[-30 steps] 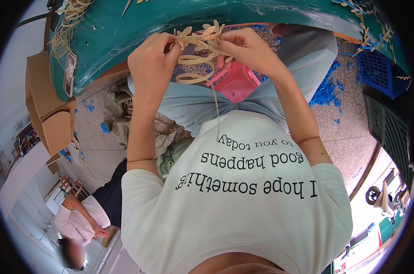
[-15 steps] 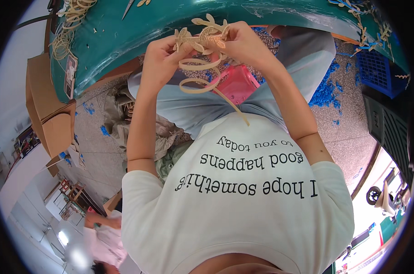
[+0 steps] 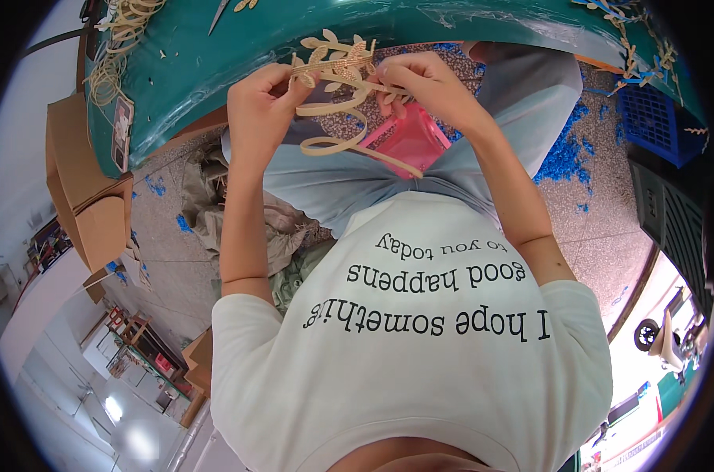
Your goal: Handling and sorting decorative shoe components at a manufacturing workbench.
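Above my lap I hold a gold leafy trim, its small leaves standing up along a shiny textured band. My left hand pinches the left end of this band between thumb and fingertips. At the other side my right hand is closed with thumb and forefinger on a thin leafy strand of the trim; the exact grip is partly hidden by the fingers. From between the hands a pale gold strip hangs in loose coils, its free end near my shirt.
A green-covered table curves ahead, bearing coils of gold strip, a phone and a pointed metal tool. Blue-and-gold leafy strands lie at right. Below are a pink container, a blue crate and cardboard boxes.
My hands have moved apart, the left one leftward and slightly down. The leafy band has shifted left and the strip's coils have swung. A person at lower left has gone from view.
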A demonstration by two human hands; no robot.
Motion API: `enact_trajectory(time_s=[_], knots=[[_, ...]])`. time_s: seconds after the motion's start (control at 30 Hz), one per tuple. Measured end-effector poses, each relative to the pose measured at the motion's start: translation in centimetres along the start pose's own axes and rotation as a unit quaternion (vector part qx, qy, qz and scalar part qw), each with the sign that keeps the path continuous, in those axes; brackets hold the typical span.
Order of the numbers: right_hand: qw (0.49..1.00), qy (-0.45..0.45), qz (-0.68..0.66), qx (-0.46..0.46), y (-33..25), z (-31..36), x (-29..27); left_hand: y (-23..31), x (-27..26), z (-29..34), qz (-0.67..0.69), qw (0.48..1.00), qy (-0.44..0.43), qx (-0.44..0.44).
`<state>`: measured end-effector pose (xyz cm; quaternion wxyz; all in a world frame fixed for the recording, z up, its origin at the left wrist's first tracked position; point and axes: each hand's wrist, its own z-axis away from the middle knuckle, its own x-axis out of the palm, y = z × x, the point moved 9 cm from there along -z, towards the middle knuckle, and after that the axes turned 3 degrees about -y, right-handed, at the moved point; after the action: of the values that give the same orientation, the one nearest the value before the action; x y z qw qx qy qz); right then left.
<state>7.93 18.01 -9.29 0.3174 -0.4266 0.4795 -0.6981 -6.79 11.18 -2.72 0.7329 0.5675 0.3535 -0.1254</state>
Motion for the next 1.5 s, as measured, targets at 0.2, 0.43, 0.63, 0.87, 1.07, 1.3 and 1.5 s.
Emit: enact_trajectory(time_s=[0.2,0.43,0.63,0.87,1.07,1.3,1.5], knots=[[0.999,0.024,0.026,-0.004,-0.1,0.4,-0.1,2.5,0.0,0.2,-0.117,0.991,0.025,0.06],[1.0,0.009,0.025,-0.014,0.4,-0.3,0.2,5.4,0.3,0.9,-0.25,0.952,0.069,0.163],[0.997,0.048,0.051,-0.022,0.0,-0.6,-0.6,6.6,1.0,0.8,-0.223,0.961,0.062,0.153],[0.998,0.004,0.048,-0.037,-1.1,-0.8,0.9,0.2,4.1,0.7,0.233,0.968,-0.095,-0.016],[0.996,-0.055,-0.064,-0.028,0.9,-0.6,0.8,-0.9,2.2,0.9,0.201,0.973,-0.082,-0.081],[1.0,-0.01,-0.017,0.022,1.4,0.7,1.1,-2.3,1.8,1.3,0.267,0.959,-0.031,-0.093],[0.998,0.057,0.005,-0.011,-0.1,1.8,0.4,-1.4,1.5,1.4,0.188,0.979,-0.013,-0.079]])
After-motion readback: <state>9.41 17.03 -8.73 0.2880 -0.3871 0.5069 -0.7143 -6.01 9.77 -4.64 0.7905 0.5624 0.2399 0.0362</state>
